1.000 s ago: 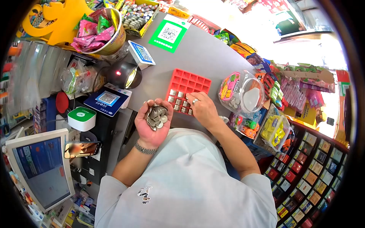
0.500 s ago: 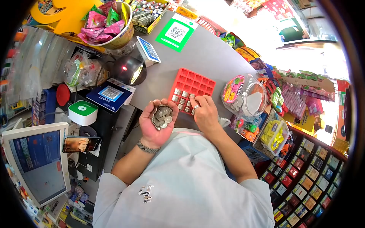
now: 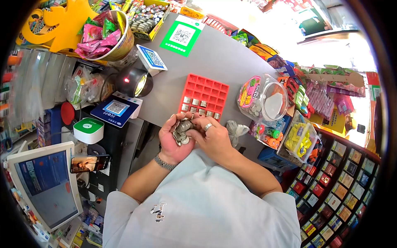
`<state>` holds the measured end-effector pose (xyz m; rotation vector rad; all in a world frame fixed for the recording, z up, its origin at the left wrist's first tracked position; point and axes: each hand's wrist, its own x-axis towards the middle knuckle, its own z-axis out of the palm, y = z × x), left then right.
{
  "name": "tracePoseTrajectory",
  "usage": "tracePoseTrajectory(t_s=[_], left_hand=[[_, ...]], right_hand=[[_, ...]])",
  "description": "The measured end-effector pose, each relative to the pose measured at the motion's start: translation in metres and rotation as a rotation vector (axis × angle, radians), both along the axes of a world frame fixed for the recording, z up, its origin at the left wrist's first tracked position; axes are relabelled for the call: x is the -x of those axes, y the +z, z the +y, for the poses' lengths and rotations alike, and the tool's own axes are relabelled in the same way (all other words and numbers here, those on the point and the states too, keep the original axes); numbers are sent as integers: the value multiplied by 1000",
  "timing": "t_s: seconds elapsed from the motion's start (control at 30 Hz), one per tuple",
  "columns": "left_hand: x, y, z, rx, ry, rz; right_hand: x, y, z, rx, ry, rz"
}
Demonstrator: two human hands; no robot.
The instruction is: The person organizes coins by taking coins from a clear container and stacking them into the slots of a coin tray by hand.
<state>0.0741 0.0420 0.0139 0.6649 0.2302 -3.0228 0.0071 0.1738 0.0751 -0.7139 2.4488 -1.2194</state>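
My left hand [image 3: 175, 144] is cupped, palm up, round a heap of silver coins [image 3: 181, 131]. Over its right side lies my right hand [image 3: 212, 138], a ring on one finger, its bent fingers and thumb at the coins. Just beyond both hands the red compartment tray [image 3: 206, 87] rests on the grey counter. Stacks of coins [image 3: 194, 102] stand in several of its nearer compartments, while the farther rows hold nothing. The hands cover part of the tray's near edge.
Right of the tray lies a clear plastic jar [image 3: 264, 101] with coins inside, and nearer, a knotted plastic bag [image 3: 236, 131]. A black scanner [image 3: 131, 81], QR code signs [image 3: 151, 59] and a monitor [image 3: 45, 186] are on the left. Snacks line the counter's far edge.
My right hand has left the tray and come down to the coins in my left hand. The stacks at the tray's near side show more fully than before.
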Motion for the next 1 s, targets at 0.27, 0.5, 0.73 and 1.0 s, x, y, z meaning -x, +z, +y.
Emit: tracePoseTrajectory(t_s=[0.27, 0.5, 0.73, 1.0], left_hand=[[2, -2, -3, -48, 29, 11], [-1, -3, -12, -169, 85, -54], [-1, 4, -23, -129, 122, -51], [2, 3, -22, -119, 114, -33]], right_hand=[[4, -1, 7, 175, 4, 155], [38, -33, 22, 20, -21, 437], [55, -71, 28, -30, 164, 545], [53, -80, 30, -89, 185, 586]])
